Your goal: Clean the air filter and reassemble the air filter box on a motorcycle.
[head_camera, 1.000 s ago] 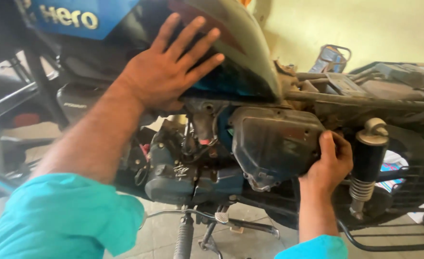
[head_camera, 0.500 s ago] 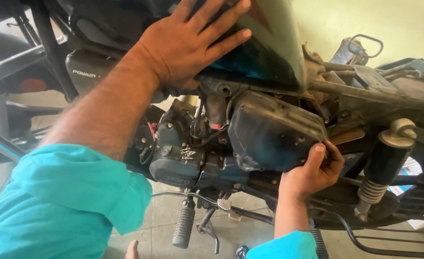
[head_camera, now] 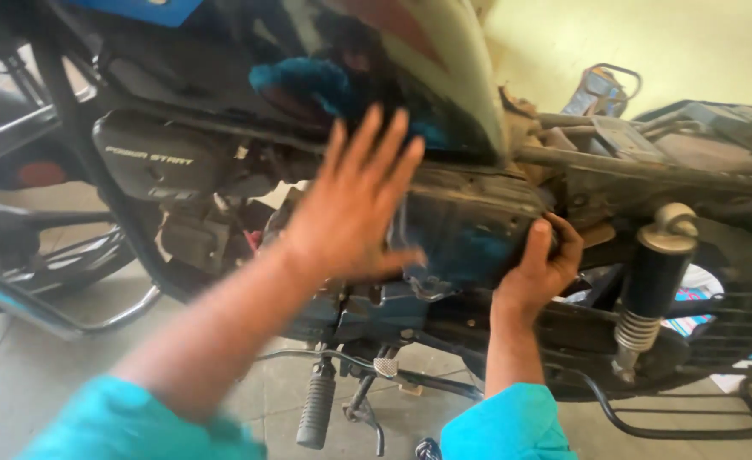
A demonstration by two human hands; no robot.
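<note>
A motorcycle stands side-on with its seat off, and its glossy dark fuel tank [head_camera: 410, 77] fills the top of the view. Below the tank sits a dusty black side cover [head_camera: 470, 226]. My left hand [head_camera: 355, 204] is blurred, fingers spread, hovering in front of the cover's left part and holding nothing. My right hand [head_camera: 539, 266] grips the cover's right edge with curled fingers. Both arms wear teal sleeves. The engine [head_camera: 359, 311] lies partly hidden behind my left forearm.
A rear shock absorber [head_camera: 653, 281] with a chrome spring stands right of my right hand. A rubber footpeg [head_camera: 315, 407] and a stand hang below the engine. The bare frame rails [head_camera: 648, 162] run rightward. A crash guard tube [head_camera: 52, 307] curves at the left over a tiled floor.
My left hand has left the fuel tank and come down in front of the side cover. My right hand stays on the cover's right edge. The view has shifted closer.
</note>
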